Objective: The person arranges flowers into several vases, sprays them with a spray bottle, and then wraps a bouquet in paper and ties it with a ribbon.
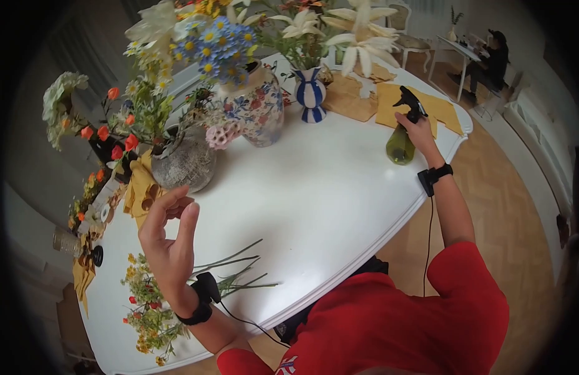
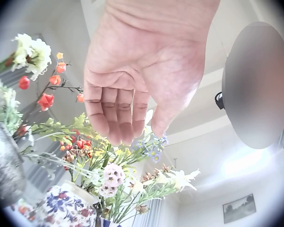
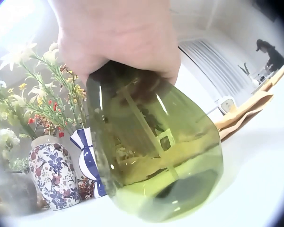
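Note:
The right hand (image 1: pixel 418 132) grips the neck of a green see-through spray bottle (image 1: pixel 400 149) with a black trigger head, at the table's right side. In the right wrist view the bottle (image 3: pixel 156 146) hangs below the hand (image 3: pixel 118 38), its base near the white surface. Raised over the table's left part, the left hand (image 1: pixel 171 244) holds nothing, its fingers loosely bent and thumb apart. Its palm (image 2: pixel 142 71) shows in the left wrist view. Cut flower stems with small yellow and red blooms (image 1: pixel 153 306) lie beneath and beside it.
On the white table (image 1: pixel 302 206) stand a grey round vase (image 1: pixel 184 159), a floral vase (image 1: pixel 255 109) and a blue-striped vase (image 1: pixel 311 94), all with flowers. Yellow-brown paper (image 1: pixel 449 112) lies at the far right, and a yellow cloth (image 1: pixel 138 187) at the left. A person sits farther back.

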The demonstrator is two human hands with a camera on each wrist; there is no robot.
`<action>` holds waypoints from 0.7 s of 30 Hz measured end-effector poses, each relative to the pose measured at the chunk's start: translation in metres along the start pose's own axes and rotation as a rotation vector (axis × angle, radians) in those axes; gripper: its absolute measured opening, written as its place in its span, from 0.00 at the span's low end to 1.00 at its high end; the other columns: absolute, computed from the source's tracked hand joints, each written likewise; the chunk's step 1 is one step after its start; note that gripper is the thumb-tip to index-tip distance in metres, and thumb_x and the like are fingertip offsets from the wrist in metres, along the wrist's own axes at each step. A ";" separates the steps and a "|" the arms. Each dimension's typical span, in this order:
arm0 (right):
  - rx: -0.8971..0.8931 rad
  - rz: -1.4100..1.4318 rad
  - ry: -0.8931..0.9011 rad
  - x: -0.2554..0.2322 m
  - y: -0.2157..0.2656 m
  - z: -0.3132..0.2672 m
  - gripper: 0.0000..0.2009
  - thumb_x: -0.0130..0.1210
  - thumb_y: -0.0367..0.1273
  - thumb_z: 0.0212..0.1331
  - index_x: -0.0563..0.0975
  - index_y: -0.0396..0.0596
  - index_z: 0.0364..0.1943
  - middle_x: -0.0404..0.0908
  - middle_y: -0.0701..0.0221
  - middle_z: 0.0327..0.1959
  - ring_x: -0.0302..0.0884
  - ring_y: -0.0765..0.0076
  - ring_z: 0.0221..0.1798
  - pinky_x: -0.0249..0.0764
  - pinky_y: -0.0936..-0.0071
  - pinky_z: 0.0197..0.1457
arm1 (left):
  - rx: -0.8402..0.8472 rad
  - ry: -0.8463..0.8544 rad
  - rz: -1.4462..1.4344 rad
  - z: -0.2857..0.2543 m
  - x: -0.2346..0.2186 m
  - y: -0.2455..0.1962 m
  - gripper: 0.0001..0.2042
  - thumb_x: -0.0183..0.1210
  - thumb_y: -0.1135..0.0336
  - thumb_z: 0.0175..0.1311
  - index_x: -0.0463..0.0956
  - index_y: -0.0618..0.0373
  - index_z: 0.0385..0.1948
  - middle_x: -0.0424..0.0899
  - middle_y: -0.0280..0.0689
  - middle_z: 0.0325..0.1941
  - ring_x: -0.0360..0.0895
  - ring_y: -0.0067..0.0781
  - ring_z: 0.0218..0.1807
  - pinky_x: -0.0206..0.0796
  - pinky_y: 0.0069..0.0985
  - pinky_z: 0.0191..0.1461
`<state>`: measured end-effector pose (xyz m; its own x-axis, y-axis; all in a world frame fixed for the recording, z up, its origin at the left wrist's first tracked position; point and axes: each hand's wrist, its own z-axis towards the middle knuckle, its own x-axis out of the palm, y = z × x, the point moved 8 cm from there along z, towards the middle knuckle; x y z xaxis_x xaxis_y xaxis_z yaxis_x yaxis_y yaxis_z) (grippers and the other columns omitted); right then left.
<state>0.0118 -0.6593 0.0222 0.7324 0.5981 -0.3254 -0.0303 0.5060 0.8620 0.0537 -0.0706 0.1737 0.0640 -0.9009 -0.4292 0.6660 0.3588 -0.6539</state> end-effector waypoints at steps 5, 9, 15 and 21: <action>-0.177 0.071 0.105 0.022 0.049 -0.018 0.18 0.63 0.31 0.63 0.79 0.40 0.57 0.84 0.73 0.45 0.76 0.78 0.41 0.72 0.76 0.49 | 0.022 0.033 0.048 0.001 -0.004 -0.007 0.12 0.65 0.72 0.68 0.82 0.66 0.50 0.86 0.35 0.39 0.81 0.23 0.42 0.71 0.23 0.52; -0.286 0.217 0.260 0.045 0.096 -0.042 0.24 0.59 0.25 0.67 0.72 0.39 0.67 0.81 0.68 0.62 0.83 0.72 0.53 0.75 0.72 0.61 | 0.025 -0.001 0.011 0.001 -0.013 -0.005 0.13 0.67 0.71 0.67 0.83 0.65 0.50 0.86 0.34 0.36 0.81 0.22 0.40 0.72 0.23 0.51; -0.241 0.342 0.480 0.086 0.143 -0.077 0.24 0.59 0.25 0.68 0.69 0.40 0.68 0.79 0.64 0.61 0.84 0.69 0.54 0.77 0.69 0.61 | 0.050 -0.048 -0.044 -0.003 -0.031 -0.009 0.13 0.68 0.70 0.67 0.83 0.65 0.50 0.86 0.32 0.36 0.81 0.21 0.40 0.71 0.22 0.51; -0.287 0.440 0.684 0.130 0.213 -0.119 0.26 0.58 0.24 0.68 0.66 0.42 0.68 0.75 0.60 0.65 0.85 0.69 0.53 0.78 0.70 0.59 | 0.068 -0.094 -0.045 -0.008 -0.047 -0.012 0.14 0.68 0.70 0.67 0.83 0.65 0.51 0.86 0.33 0.38 0.81 0.21 0.42 0.71 0.22 0.53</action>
<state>0.0200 -0.4000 0.1177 0.0459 0.9729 -0.2268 -0.4533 0.2226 0.8631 0.0369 -0.0306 0.1971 0.1005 -0.9357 -0.3383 0.7185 0.3034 -0.6258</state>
